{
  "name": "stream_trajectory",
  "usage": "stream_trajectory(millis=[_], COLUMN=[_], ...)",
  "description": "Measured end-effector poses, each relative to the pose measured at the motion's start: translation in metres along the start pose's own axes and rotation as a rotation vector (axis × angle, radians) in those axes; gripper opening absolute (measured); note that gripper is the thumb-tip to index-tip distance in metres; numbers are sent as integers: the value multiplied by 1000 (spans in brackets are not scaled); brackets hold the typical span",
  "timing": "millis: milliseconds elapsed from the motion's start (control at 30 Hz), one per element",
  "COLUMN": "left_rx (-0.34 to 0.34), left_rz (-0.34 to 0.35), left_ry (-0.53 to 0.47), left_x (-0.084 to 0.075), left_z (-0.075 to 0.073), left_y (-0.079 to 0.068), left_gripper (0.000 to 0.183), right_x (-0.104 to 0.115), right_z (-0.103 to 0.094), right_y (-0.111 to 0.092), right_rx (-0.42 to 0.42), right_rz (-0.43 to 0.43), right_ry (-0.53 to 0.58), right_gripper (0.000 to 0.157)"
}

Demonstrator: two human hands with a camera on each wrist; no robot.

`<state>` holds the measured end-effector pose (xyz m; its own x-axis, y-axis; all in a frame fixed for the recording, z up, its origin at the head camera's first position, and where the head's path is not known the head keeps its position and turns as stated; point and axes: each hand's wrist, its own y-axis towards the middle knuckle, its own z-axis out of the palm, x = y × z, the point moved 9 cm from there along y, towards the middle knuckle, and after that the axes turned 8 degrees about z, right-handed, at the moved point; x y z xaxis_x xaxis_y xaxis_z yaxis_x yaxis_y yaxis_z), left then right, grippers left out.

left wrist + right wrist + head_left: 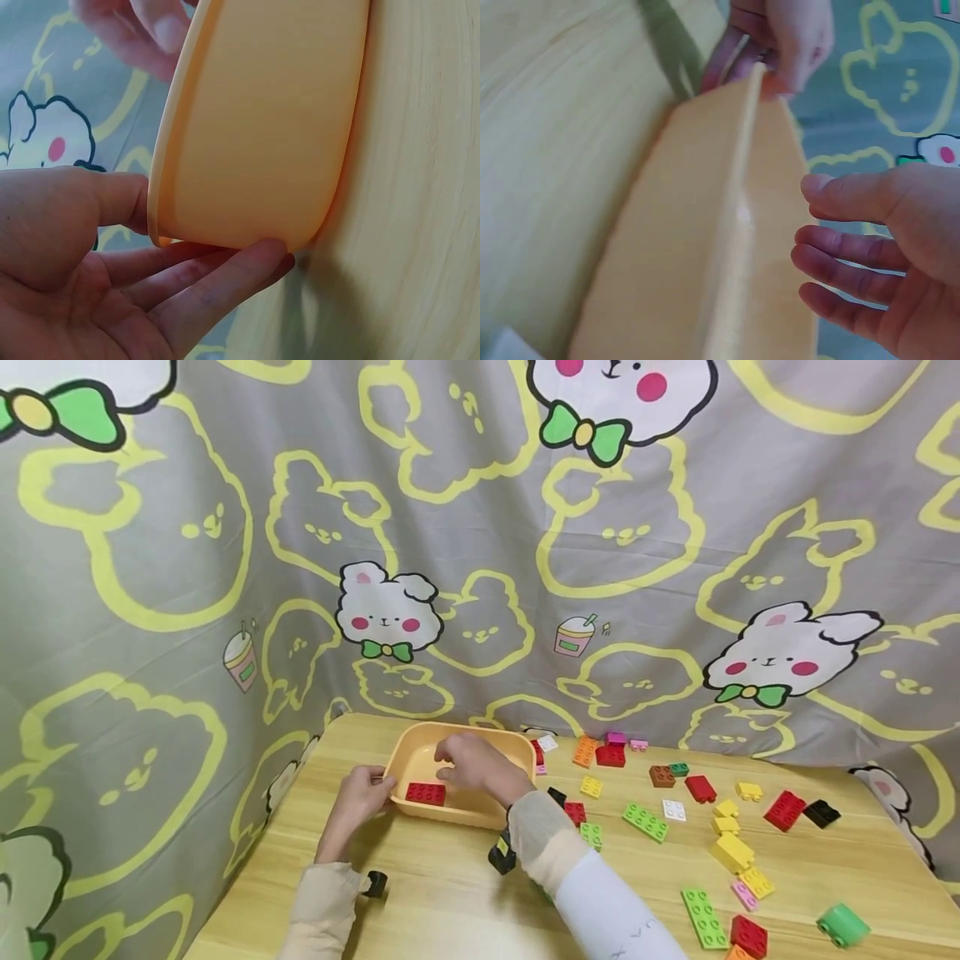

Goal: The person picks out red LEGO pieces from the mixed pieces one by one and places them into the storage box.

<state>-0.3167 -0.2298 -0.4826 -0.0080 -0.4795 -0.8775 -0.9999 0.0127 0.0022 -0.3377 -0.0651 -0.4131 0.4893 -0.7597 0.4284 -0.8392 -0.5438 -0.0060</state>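
A shallow orange plastic basin [457, 816] stands on the table with a red toy brick [425, 793] lying inside, near its front left corner. My left hand [362, 797] grips the basin's left end. In the left wrist view, the thumb of that hand [82, 262] is at the rim and the other fingers lie along the outer wall [262, 127]. Over the inside of the basin hovers my right hand [483, 768]. Seen from the right wrist, this hand [885, 255] has loosely bent, spread fingers with nothing between them.
Loose toy bricks are scattered over the right of the wooden table [435, 893], among them a long green brick [703, 918], a yellow brick [732, 852] and a black brick [822, 812]. A grey patterned curtain [465, 543] hangs along the back and left.
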Motion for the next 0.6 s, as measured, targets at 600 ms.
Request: stream_trajectory(millis=[600], left_rx=[-8], left_rz=[2], left_ry=[-23], left_x=[0], left_z=[-1], left_y=[-1], left_gripper=[38], right_x=[-87], right_z=[-84], right_y=[-43], right_rx=[-234], right_rz=[-2], right_ry=[-24], right_gripper=[41])
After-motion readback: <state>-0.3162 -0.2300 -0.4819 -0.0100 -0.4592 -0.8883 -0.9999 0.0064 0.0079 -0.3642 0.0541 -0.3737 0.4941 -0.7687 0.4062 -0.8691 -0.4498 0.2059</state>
